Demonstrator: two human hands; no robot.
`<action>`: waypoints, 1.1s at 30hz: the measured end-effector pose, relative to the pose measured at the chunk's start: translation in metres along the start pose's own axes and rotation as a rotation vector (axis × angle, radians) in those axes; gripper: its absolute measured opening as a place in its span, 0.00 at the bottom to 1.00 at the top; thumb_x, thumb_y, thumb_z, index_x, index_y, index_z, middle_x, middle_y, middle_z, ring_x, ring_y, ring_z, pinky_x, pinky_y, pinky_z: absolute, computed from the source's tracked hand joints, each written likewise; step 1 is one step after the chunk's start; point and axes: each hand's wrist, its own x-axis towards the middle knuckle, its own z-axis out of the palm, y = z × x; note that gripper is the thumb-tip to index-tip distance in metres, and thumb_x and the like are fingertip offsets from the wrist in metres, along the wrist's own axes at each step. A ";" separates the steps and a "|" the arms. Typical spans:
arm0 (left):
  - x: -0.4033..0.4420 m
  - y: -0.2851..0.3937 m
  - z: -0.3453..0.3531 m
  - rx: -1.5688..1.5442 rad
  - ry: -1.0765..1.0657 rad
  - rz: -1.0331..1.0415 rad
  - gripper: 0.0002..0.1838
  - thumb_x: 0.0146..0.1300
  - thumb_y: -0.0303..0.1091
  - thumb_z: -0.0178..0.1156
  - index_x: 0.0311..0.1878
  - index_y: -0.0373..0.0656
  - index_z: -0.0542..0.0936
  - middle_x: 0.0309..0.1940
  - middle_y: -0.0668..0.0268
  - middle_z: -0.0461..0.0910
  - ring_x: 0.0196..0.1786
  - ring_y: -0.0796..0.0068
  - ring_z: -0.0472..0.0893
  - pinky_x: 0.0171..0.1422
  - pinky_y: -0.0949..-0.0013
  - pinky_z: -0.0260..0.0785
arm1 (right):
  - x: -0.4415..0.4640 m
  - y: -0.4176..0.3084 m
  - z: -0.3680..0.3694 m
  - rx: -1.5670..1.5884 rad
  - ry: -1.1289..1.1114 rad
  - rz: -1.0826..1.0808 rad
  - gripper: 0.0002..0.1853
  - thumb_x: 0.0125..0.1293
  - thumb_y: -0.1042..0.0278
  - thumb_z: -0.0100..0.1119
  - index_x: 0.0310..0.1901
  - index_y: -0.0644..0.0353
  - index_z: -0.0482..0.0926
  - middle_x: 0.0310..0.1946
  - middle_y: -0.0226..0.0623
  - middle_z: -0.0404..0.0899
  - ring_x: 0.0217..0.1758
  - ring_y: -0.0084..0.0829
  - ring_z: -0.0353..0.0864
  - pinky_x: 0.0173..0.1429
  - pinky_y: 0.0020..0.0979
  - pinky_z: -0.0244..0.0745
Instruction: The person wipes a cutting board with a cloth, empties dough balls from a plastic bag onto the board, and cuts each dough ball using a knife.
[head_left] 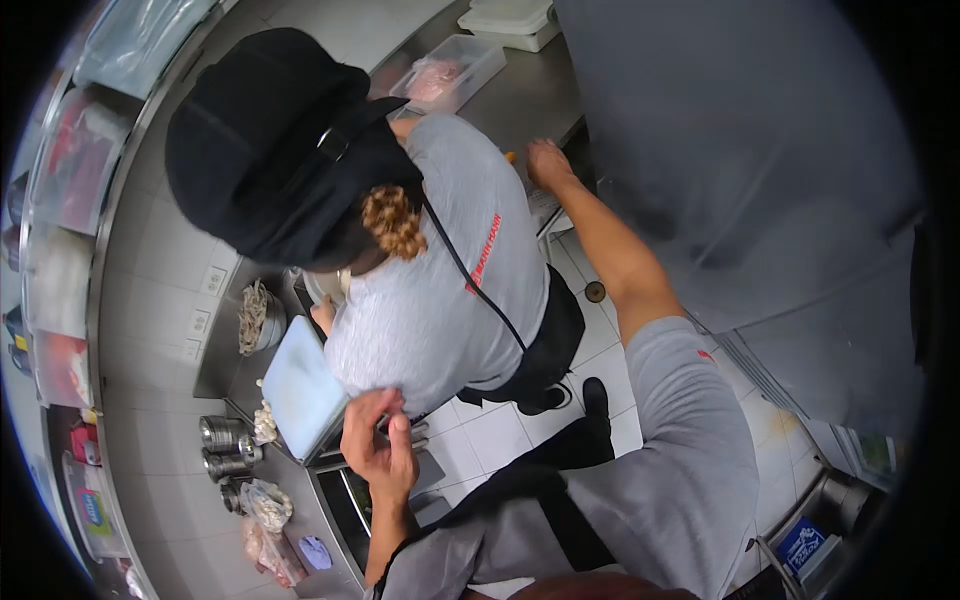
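Observation:
My left hand [378, 440] is raised just behind a co-worker's back, close to the blue cutting board [303, 388]. Its fingers are loosely bent with the thumb apart, and I see nothing held. Stretched past the co-worker's other side, my right hand [548, 165] is at the edge of the steel counter [540, 95]. Its fingers are curled downward, and what they close on, if anything, is hidden. A small orange thing [510, 157] shows beside it. The co-worker [450, 290], in a grey shirt and black cap, stands between my arms; one of their hands [323, 315] touches a pale bowl.
A clear tub with pink contents [435, 80] and a lidded white container [510, 22] stand on the counter. Metal canisters [225, 435] and bagged food [266, 505] line the wall side. Storage bins [80, 165] fill a shelf. A large grey surface [740, 150] rises at right.

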 end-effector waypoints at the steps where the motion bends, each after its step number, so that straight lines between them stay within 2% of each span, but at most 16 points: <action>1: 0.006 0.005 0.002 0.040 -0.007 0.008 0.15 0.77 0.34 0.64 0.55 0.30 0.84 0.44 0.54 0.82 0.45 0.64 0.82 0.51 0.64 0.75 | 0.018 -0.003 0.010 -0.060 -0.012 -0.035 0.24 0.70 0.68 0.57 0.66 0.62 0.81 0.72 0.50 0.77 0.78 0.51 0.71 0.78 0.47 0.71; 4: 0.019 0.005 0.013 0.159 0.004 0.030 0.15 0.74 0.36 0.68 0.54 0.32 0.85 0.39 0.56 0.80 0.42 0.65 0.81 0.48 0.65 0.73 | 0.051 -0.024 0.034 0.060 -0.031 0.021 0.21 0.73 0.70 0.56 0.65 0.59 0.82 0.69 0.45 0.78 0.79 0.46 0.69 0.78 0.46 0.72; 7: 0.028 0.010 0.017 0.238 0.029 0.043 0.15 0.72 0.38 0.70 0.52 0.35 0.86 0.35 0.58 0.79 0.37 0.67 0.79 0.45 0.66 0.70 | 0.067 -0.038 0.048 -0.081 -0.105 -0.081 0.19 0.74 0.69 0.54 0.62 0.60 0.84 0.68 0.47 0.80 0.76 0.45 0.74 0.76 0.46 0.74; 10: 0.032 0.011 0.018 0.301 0.037 0.032 0.15 0.71 0.38 0.71 0.51 0.36 0.86 0.35 0.59 0.79 0.36 0.67 0.78 0.44 0.66 0.70 | 0.107 -0.034 0.107 0.010 -0.189 -0.072 0.17 0.74 0.69 0.54 0.59 0.59 0.87 0.63 0.49 0.85 0.68 0.47 0.83 0.70 0.48 0.79; 13: 0.032 0.006 0.020 0.300 0.054 0.032 0.16 0.69 0.39 0.73 0.50 0.36 0.86 0.35 0.59 0.79 0.37 0.67 0.78 0.44 0.66 0.69 | 0.105 -0.045 0.100 0.228 -0.142 0.075 0.16 0.72 0.71 0.57 0.56 0.60 0.89 0.58 0.51 0.88 0.58 0.50 0.89 0.64 0.49 0.83; 16: 0.036 0.008 0.018 0.272 0.036 0.012 0.15 0.68 0.38 0.74 0.50 0.36 0.86 0.35 0.59 0.79 0.37 0.67 0.78 0.44 0.67 0.69 | 0.091 -0.035 0.051 -0.073 -0.283 -0.019 0.16 0.70 0.72 0.60 0.56 0.61 0.89 0.59 0.50 0.88 0.58 0.52 0.89 0.63 0.48 0.84; 17: 0.034 0.005 0.017 0.257 0.024 0.016 0.15 0.68 0.38 0.74 0.50 0.36 0.86 0.36 0.59 0.79 0.37 0.67 0.78 0.44 0.67 0.69 | 0.078 -0.027 0.037 -0.074 -0.266 0.002 0.16 0.69 0.73 0.60 0.56 0.61 0.88 0.59 0.51 0.87 0.59 0.51 0.89 0.63 0.48 0.84; 19: 0.031 0.004 0.012 0.201 0.016 0.003 0.15 0.67 0.36 0.74 0.49 0.35 0.87 0.37 0.59 0.79 0.38 0.68 0.77 0.42 0.68 0.69 | 0.035 -0.008 0.011 -0.075 -0.237 0.048 0.16 0.69 0.73 0.61 0.56 0.62 0.88 0.59 0.53 0.87 0.61 0.51 0.88 0.63 0.48 0.84; 21: 0.030 0.001 0.008 0.188 0.022 0.021 0.14 0.67 0.34 0.74 0.49 0.35 0.86 0.37 0.59 0.78 0.38 0.68 0.76 0.42 0.68 0.69 | -0.032 0.012 -0.019 -0.023 -0.159 0.162 0.18 0.70 0.74 0.59 0.60 0.64 0.83 0.61 0.56 0.84 0.65 0.52 0.85 0.66 0.49 0.82; 25: 0.018 -0.015 -0.012 0.139 0.024 0.030 0.13 0.63 0.30 0.74 0.48 0.35 0.87 0.36 0.61 0.75 0.37 0.68 0.74 0.41 0.67 0.68 | -0.180 0.041 -0.040 0.012 -0.144 0.307 0.31 0.70 0.75 0.56 0.74 0.64 0.66 0.65 0.60 0.80 0.68 0.58 0.81 0.73 0.51 0.76; 28: 0.007 -0.039 -0.041 0.114 0.027 0.044 0.14 0.59 0.30 0.76 0.47 0.36 0.87 0.36 0.59 0.75 0.37 0.64 0.74 0.43 0.64 0.69 | -0.307 0.068 -0.020 -0.039 -0.026 0.287 0.37 0.70 0.73 0.57 0.81 0.61 0.60 0.63 0.61 0.81 0.65 0.60 0.82 0.70 0.53 0.77; 29: 0.005 -0.044 -0.051 0.085 0.034 0.094 0.15 0.58 0.31 0.77 0.48 0.37 0.88 0.37 0.58 0.76 0.39 0.62 0.76 0.45 0.63 0.70 | -0.355 0.086 -0.004 -0.070 -0.103 0.401 0.37 0.70 0.71 0.59 0.80 0.61 0.61 0.57 0.61 0.85 0.59 0.61 0.86 0.63 0.55 0.81; 30: -0.002 -0.052 -0.063 0.085 0.058 0.125 0.17 0.57 0.32 0.79 0.48 0.38 0.88 0.38 0.58 0.76 0.42 0.59 0.77 0.47 0.62 0.71 | -0.407 0.082 -0.003 -0.065 -0.148 0.380 0.36 0.71 0.69 0.60 0.79 0.63 0.63 0.51 0.62 0.87 0.53 0.62 0.88 0.57 0.58 0.82; 31: -0.014 -0.063 -0.077 0.059 0.099 0.152 0.19 0.57 0.34 0.80 0.50 0.39 0.88 0.42 0.56 0.78 0.50 0.57 0.80 0.54 0.60 0.73 | -0.461 0.089 0.014 -0.071 -0.134 0.363 0.32 0.71 0.68 0.61 0.74 0.66 0.68 0.47 0.61 0.88 0.50 0.62 0.88 0.54 0.58 0.83; 32: -0.025 -0.065 -0.094 -0.012 0.038 0.118 0.22 0.59 0.35 0.79 0.55 0.41 0.87 0.49 0.56 0.79 0.55 0.57 0.81 0.60 0.58 0.74 | -0.519 0.126 0.042 -0.172 -0.238 0.410 0.26 0.70 0.68 0.62 0.67 0.68 0.74 0.45 0.59 0.88 0.48 0.62 0.89 0.53 0.57 0.83; 33: -0.042 -0.069 -0.110 -0.083 -0.033 0.085 0.24 0.60 0.37 0.78 0.58 0.42 0.85 0.54 0.56 0.78 0.57 0.56 0.81 0.62 0.57 0.75 | -0.565 0.095 0.034 -0.209 -0.262 0.391 0.20 0.71 0.64 0.63 0.59 0.67 0.80 0.41 0.58 0.88 0.45 0.60 0.89 0.50 0.57 0.84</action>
